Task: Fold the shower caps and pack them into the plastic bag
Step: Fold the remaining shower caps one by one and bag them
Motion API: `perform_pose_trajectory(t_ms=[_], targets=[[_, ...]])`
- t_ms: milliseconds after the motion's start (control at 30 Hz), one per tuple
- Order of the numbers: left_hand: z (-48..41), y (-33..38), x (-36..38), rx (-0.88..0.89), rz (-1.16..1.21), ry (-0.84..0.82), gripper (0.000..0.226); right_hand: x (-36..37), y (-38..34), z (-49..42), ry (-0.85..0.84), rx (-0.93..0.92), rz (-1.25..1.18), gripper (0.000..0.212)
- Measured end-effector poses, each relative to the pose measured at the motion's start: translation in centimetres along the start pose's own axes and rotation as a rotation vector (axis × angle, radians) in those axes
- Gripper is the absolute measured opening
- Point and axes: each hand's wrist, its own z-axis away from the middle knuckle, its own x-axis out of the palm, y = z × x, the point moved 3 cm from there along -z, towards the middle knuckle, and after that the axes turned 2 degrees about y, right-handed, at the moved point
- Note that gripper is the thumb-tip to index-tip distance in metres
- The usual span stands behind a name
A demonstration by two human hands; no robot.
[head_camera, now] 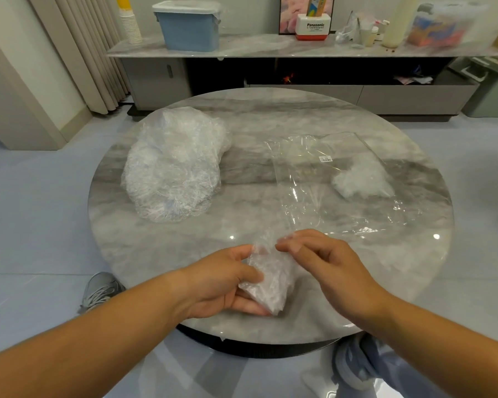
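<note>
1. Item in hand: shower cap point(266, 285), crumpled into a narrow wad, held low over near rim of table point(184, 254).
2. Grip, left hand point(222, 282): curled round wad, thumb on top, fingers beneath.
3. Grip, right hand point(325, 262): fingers loosely bent, tips apparently pinching upper edge of film.
4. Risk: springy film, likely to puff open on any slackening of either pinch; fold lost.
5. Risk: wad close to rim; on a slip, probable drop to floor.
6. Destination: plastic bag point(328, 182), flat at right, folded caps point(362, 179) inside at far end; mouth limp and hard to make out, hence possible snag or shoving of bag on insertion.
7. Stock: pile of caps point(173, 165) at left, well apart; light, easily dragged by a passing arm.
</note>
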Motion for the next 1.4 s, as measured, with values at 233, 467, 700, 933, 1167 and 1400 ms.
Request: perform_pose_trajectory(t_ms=[233, 467, 700, 933, 1167, 1400], targets=[[0.2, 0.3, -0.7, -0.148, 0.221, -0.039, 0.042, 0.2, 0.6, 1.5, -0.19, -0.317, 0.533, 0.045], [0.6, 0.7, -0.7, -0.174, 0.287, -0.107, 0.063, 0.9, 0.1, 2.6, -0.373, -0.674, 0.84, 0.039], [-0.1, 0.1, -0.4, -0.073, 0.15, 0.077, 0.027, 0.8, 0.9, 3.1, -0.445, -0.671, 1.012, 0.061], [-0.5, 2.5, -0.3, 0.215, 0.169, 0.24, 0.035, -1.3, -0.4, 1.4, -0.077, -0.065, 0.222, 0.039], [-1.1, 5.6, 3.5, 0.446, 0.112, 0.16, 0.04, -2.6, -1.4, -0.9, -0.026, 0.243, -0.278, 0.049], [-3.7, 7.9, 7.1, 0.448, 0.091, 0.16, 0.024, -8.1, -2.7, -3.4, 0.206, 0.128, -0.049, 0.048]])
